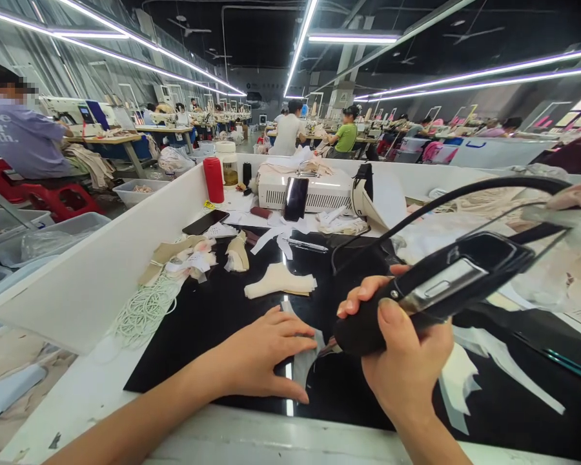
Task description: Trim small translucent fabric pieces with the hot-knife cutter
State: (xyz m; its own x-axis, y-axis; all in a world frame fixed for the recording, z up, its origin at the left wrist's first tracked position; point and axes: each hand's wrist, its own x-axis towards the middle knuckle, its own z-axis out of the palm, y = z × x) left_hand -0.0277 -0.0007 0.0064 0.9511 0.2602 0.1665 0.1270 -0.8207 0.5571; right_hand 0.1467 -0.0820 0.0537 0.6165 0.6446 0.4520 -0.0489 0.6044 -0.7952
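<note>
My right hand is wrapped round a black corded handheld tool with a silver panel. Its rounded front end points down and left, close above the black board; the tip is partly hidden. Spread over the board, my left hand lies with fingers apart on a thin greyish-white curved fabric piece, pressing on it beside the tool's tip. Just beyond that hand sits a stack of cream cut fabric pieces. To the right of my right hand, more cream pieces rest on the board.
Pale green cord lies coiled at the left. Behind are phones, a pen, a white vented machine, a red cylinder and a jar. A thick black cable arches right. Other people sit at sewing machines beyond.
</note>
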